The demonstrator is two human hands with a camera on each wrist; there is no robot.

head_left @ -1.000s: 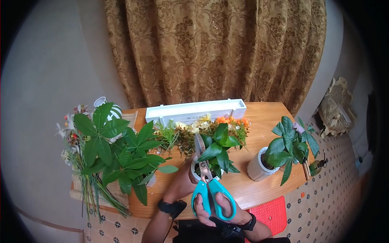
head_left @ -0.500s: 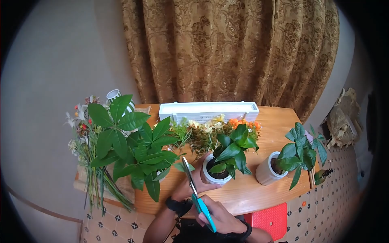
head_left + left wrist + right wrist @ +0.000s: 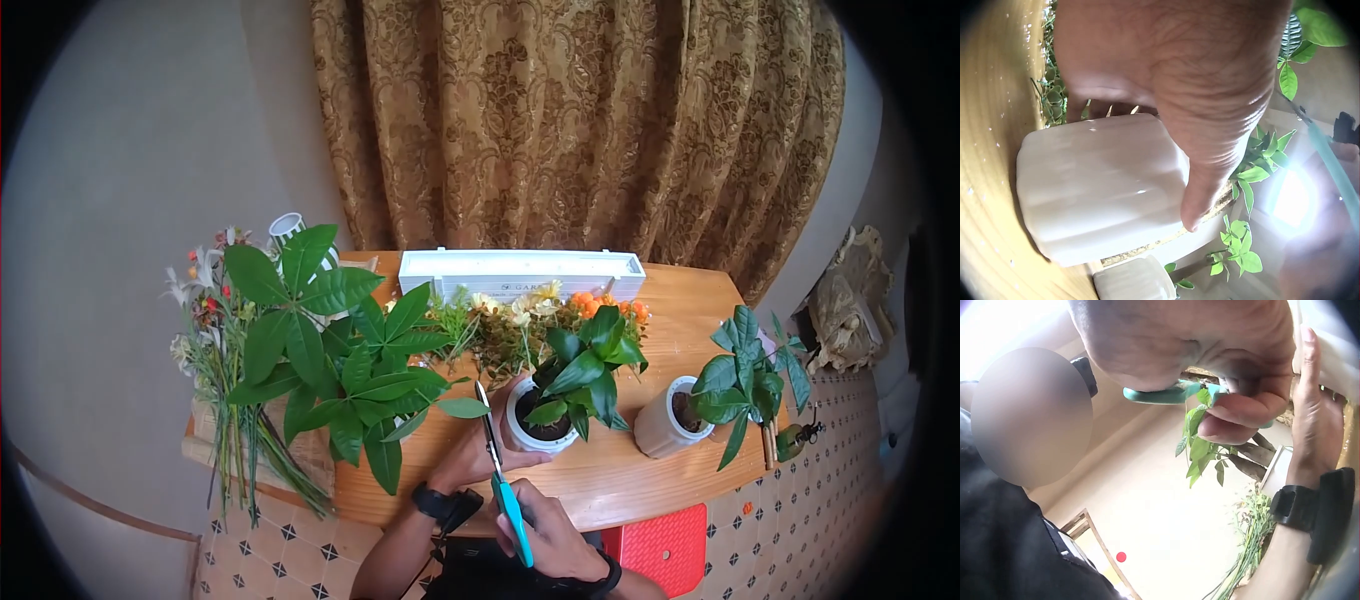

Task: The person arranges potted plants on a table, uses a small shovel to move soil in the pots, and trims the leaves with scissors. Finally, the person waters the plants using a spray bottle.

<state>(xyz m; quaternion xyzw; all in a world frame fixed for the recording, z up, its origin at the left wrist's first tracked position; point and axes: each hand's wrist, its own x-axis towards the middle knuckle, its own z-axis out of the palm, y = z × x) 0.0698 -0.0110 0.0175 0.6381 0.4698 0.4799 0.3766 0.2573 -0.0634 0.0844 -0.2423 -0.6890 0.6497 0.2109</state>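
Note:
My left hand grips the white pot of a small leafy plant from its left side. In the left wrist view the thumb of that hand lies along the rim of the ribbed pot, with the other fingers round its far side. Teal-handled scissors are in my right hand, blades pointing up and a little left, beside the pot. The right wrist view has the right hand's fingers curled round the teal handle.
Left on the table are a large-leaved plant and long-stemmed flowers. A white trough stands at the back behind yellow and orange flowers. Another potted plant stands right; a red stool is below the front edge.
The scissors have swung from above the plant to the pot's lower left, and their blades look closed together rather than spread. The left hand keeps its grip on the pot. The head view has shifted.

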